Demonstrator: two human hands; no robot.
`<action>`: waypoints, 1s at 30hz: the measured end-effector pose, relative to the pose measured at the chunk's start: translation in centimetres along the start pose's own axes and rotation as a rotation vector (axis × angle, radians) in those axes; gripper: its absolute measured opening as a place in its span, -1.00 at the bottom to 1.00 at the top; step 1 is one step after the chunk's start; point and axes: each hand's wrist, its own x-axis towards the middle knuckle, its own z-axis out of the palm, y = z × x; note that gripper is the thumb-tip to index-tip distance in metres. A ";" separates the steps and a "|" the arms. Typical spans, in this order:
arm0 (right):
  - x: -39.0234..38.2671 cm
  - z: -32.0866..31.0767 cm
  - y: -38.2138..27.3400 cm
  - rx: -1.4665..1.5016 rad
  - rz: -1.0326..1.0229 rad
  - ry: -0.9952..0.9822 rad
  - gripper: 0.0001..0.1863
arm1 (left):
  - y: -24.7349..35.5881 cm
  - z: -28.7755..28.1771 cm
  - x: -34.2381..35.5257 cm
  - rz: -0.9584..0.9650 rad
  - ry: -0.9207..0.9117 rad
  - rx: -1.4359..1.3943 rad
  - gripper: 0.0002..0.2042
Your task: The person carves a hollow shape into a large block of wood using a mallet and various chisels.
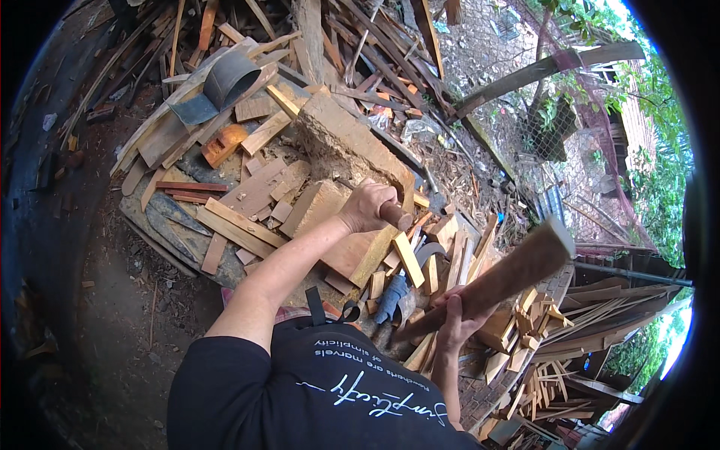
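Observation:
My left hand (364, 207) is closed round a chisel, its wooden handle (396, 216) sticking out on the right of my fist. The chisel's thin blade points up-left toward the rough, chipped face of a large wooden block (349, 135). Whether its tip touches the wood is hidden. My right hand (456, 326) grips a long wooden mallet (514, 274) by its narrow end. The thick head is raised to the right, apart from the chisel handle. Below my left hand lies another thick pale block (360, 251).
Offcuts (240, 225) crowd the worktop. An orange-brown notched block (223, 144), a curved dark sheet (229, 79) and dark curved pieces (169, 225) lie to the left. A blue wrapped thing (391, 298) is near my body. Scrap wood (397, 52) and a wire fence (555, 127) stand beyond.

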 end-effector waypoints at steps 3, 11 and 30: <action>-0.3 0.4 3.9 -0.250 -0.077 -0.149 -0.54 | 0.4 0.2 0.4 0.006 0.010 -0.001 -0.80; 0.6 0.7 2.3 -0.226 0.239 -0.120 -0.41 | 0.3 -0.2 -0.1 -0.010 0.053 0.065 -0.83; -3.8 0.6 10.5 -0.352 0.346 -0.167 -0.47 | -3.5 6.1 -5.0 0.161 -0.381 0.450 -0.95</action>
